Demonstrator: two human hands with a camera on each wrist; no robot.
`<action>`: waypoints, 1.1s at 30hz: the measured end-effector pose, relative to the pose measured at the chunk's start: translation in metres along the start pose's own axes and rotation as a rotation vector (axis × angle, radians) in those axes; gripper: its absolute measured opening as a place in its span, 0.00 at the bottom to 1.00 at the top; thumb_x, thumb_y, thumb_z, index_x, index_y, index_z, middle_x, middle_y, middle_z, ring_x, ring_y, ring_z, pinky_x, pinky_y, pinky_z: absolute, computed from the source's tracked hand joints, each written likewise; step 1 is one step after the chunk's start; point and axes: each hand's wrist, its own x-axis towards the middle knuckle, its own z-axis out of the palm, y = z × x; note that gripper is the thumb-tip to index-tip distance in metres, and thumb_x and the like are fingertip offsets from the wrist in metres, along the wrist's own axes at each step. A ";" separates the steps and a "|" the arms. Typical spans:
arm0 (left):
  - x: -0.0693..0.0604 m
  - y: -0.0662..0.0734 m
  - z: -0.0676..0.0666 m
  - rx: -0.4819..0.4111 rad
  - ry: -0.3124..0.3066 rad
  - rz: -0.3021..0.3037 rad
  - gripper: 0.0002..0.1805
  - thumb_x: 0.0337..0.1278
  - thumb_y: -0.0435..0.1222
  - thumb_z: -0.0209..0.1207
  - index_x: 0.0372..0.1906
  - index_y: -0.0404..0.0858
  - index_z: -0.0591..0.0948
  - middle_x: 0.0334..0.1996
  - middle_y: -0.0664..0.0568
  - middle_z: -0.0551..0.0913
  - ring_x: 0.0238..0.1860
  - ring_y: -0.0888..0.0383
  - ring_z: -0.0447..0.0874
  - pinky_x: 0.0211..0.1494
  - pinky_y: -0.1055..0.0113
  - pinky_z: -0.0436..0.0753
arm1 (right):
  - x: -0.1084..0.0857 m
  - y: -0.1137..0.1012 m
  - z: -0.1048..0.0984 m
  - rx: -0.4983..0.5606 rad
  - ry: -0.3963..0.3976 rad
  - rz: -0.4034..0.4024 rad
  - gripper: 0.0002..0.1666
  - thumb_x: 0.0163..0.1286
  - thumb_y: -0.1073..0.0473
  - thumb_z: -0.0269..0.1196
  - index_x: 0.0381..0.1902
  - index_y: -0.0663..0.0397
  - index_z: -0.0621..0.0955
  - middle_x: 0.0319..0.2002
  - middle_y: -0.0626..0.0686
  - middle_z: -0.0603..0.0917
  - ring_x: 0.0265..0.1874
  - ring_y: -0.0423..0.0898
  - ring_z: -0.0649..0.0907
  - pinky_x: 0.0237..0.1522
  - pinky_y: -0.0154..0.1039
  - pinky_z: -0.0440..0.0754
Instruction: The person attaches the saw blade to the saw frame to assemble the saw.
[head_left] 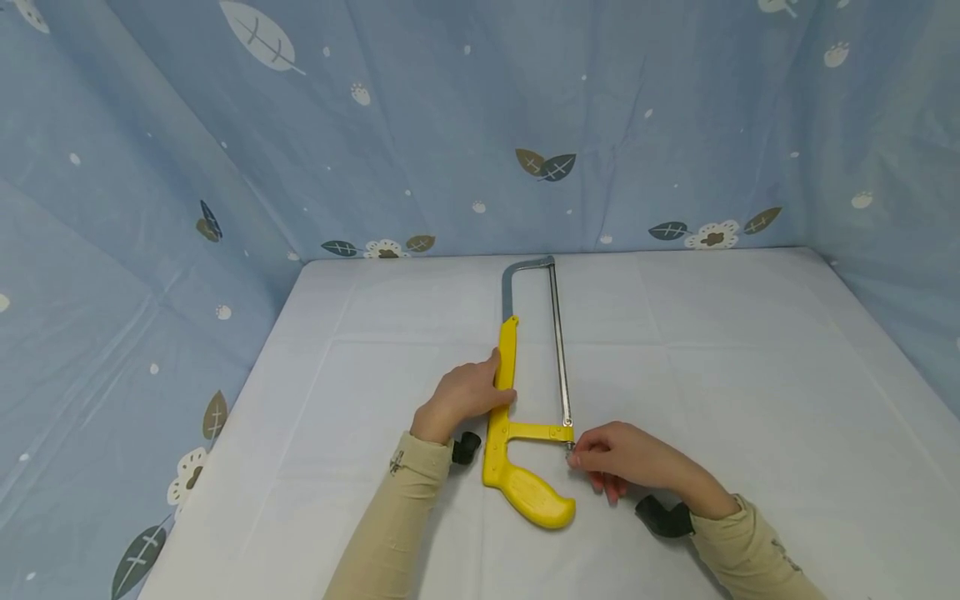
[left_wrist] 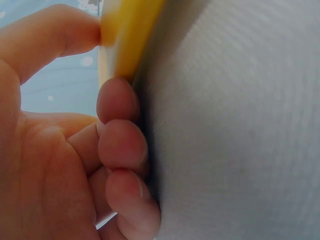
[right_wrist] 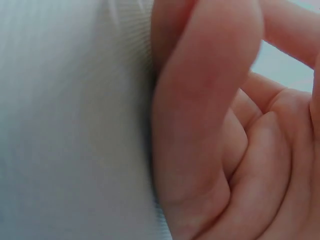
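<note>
A hacksaw with a yellow frame (head_left: 496,454) lies flat on the white cloth, its grip towards the near side and its blade (head_left: 559,350) on the right. The left hand (head_left: 467,392) grips the upper yellow bar; in the left wrist view that hand (left_wrist: 55,165) has its thumb and fingers around the yellow edge (left_wrist: 135,35). At the near end of the blade, the right hand (head_left: 630,456) pinches the small metal screw (head_left: 569,447) between thumb and forefinger. The right wrist view shows the right hand's curled fingers (right_wrist: 195,115) against the cloth, with the screw out of sight.
White cloth (head_left: 750,375) covers the table. A blue patterned curtain (head_left: 450,125) stands along its back and sides. Black wrist devices (head_left: 666,517) are at both sleeves.
</note>
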 end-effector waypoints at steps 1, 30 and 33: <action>0.000 0.000 0.000 -0.001 0.001 0.001 0.44 0.50 0.52 0.53 0.69 0.38 0.51 0.33 0.53 0.76 0.30 0.57 0.71 0.34 0.66 0.69 | 0.000 0.000 0.000 -0.002 0.002 0.001 0.18 0.62 0.43 0.55 0.29 0.50 0.79 0.16 0.51 0.78 0.11 0.47 0.77 0.16 0.41 0.74; 0.000 -0.001 0.000 -0.006 0.000 -0.001 0.44 0.50 0.52 0.53 0.69 0.38 0.50 0.32 0.53 0.75 0.29 0.57 0.71 0.32 0.66 0.69 | 0.001 -0.002 0.001 0.020 0.039 0.027 0.17 0.63 0.46 0.56 0.29 0.54 0.77 0.13 0.49 0.75 0.09 0.48 0.76 0.13 0.40 0.74; 0.001 -0.002 0.001 -0.005 0.002 0.001 0.44 0.50 0.52 0.53 0.69 0.38 0.50 0.34 0.52 0.76 0.29 0.57 0.71 0.33 0.66 0.69 | 0.001 -0.002 0.001 0.024 0.031 0.025 0.16 0.63 0.46 0.56 0.29 0.53 0.78 0.14 0.50 0.76 0.09 0.48 0.76 0.13 0.40 0.74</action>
